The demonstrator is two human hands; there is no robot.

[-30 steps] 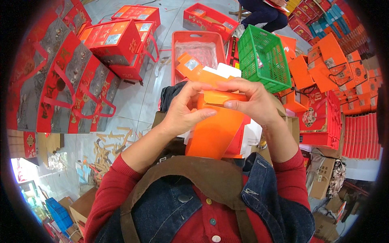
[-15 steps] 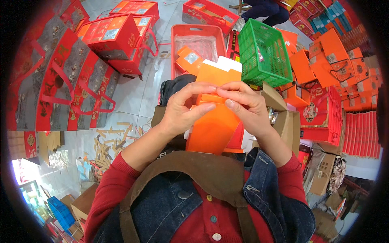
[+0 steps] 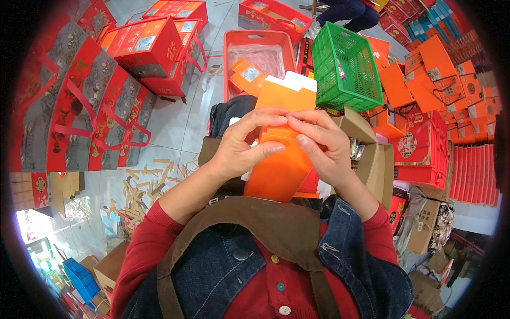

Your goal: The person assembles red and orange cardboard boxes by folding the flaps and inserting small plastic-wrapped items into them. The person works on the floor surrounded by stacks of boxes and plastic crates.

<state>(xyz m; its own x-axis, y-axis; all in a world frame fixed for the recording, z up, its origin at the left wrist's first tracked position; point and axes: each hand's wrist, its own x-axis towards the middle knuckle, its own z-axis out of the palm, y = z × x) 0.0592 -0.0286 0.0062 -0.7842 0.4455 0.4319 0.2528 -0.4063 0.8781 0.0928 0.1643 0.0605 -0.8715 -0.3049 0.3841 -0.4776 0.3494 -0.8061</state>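
Observation:
An orange folding carton lies over my lap, with an orange panel and white end flaps at its far end. My left hand grips its left side near the middle, index finger and thumb curled in along a fold. Opposite it, my right hand pinches the same fold, fingers pressed together. The fingertips of both hands nearly meet over the crease. What sits directly under the fingers is hidden. Beneath the carton, at right, part of a red and white piece shows.
Ahead stands a red crate with a small orange box in it. A green basket is right of it. An open cardboard box sits by my right hand. Red gift bags line the left; orange boxes fill the right.
My fingertips have shifted slightly along the carton's fold, the left thumb a little to the right. The carton stays almost in place.

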